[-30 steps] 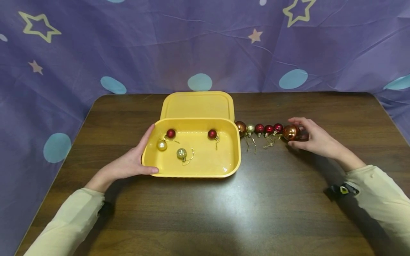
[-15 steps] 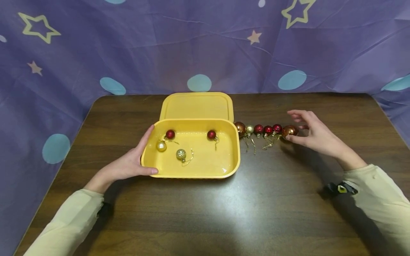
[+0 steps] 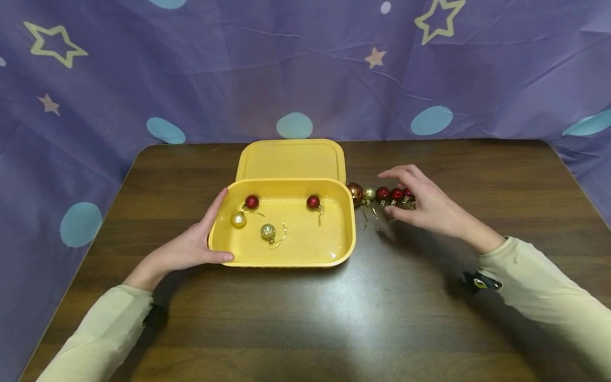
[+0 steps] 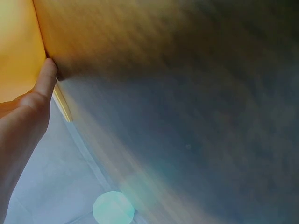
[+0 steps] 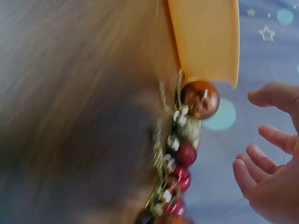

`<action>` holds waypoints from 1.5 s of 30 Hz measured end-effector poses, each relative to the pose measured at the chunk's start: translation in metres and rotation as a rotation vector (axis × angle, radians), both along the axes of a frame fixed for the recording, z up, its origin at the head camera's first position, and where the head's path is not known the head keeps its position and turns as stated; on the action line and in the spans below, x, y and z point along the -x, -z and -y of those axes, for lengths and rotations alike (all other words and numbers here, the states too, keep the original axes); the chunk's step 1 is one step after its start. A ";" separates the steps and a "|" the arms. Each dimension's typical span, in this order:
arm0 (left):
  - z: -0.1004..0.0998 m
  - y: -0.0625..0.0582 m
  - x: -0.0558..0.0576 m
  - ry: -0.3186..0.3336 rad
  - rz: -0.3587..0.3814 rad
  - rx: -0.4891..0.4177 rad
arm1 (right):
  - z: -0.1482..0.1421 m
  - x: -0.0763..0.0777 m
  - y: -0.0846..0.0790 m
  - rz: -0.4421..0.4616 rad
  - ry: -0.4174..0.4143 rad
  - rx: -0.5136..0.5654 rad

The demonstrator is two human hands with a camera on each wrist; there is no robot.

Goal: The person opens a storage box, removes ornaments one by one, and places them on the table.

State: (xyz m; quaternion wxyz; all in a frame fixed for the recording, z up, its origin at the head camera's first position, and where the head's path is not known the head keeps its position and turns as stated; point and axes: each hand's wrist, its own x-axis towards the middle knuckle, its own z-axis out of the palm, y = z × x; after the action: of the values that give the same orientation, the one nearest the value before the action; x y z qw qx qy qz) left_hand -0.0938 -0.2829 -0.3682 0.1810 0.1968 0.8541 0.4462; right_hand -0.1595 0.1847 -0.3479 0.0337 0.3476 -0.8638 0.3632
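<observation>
The person's left hand holds the left end of a yellow box, thumb along the front corner and fingertips at the back corner. In the left wrist view, the thumb lies straight against the box wall. Inside lie several small Christmas baubles: a red bauble, another red bauble, a shiny gold bauble and a glittery gold bauble. The right hand hovers with spread fingers, nothing between them, over the right end of a bauble row starting with a copper bauble. It hides the row's far end.
Behind the box lies a yellow lid. In the row beside the box sit a gold glitter bauble and several red baubles, gold strings toward the front. A wooden table bears everything; a purple curtain hangs behind.
The right hand has drawn away from the copper bauble at the row's right end and moved left over the red baubles. The left hand stays on the box.
</observation>
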 end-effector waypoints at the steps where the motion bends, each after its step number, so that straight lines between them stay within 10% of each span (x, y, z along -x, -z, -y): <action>1: 0.000 0.000 0.000 -0.002 0.003 0.002 | 0.004 0.000 -0.001 -0.004 -0.013 0.008; 23: 0.000 0.000 0.000 0.000 -0.001 0.009 | 0.103 -0.002 -0.007 0.062 -0.302 0.097; 45: 0.000 0.001 0.000 0.014 -0.017 -0.028 | 0.148 0.011 0.008 0.093 -0.188 -0.127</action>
State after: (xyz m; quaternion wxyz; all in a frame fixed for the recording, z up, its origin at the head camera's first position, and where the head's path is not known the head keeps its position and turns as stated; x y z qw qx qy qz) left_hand -0.0940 -0.2832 -0.3692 0.1743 0.2091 0.8478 0.4551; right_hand -0.1709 0.0366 -0.3555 -0.0628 0.4112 -0.8493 0.3251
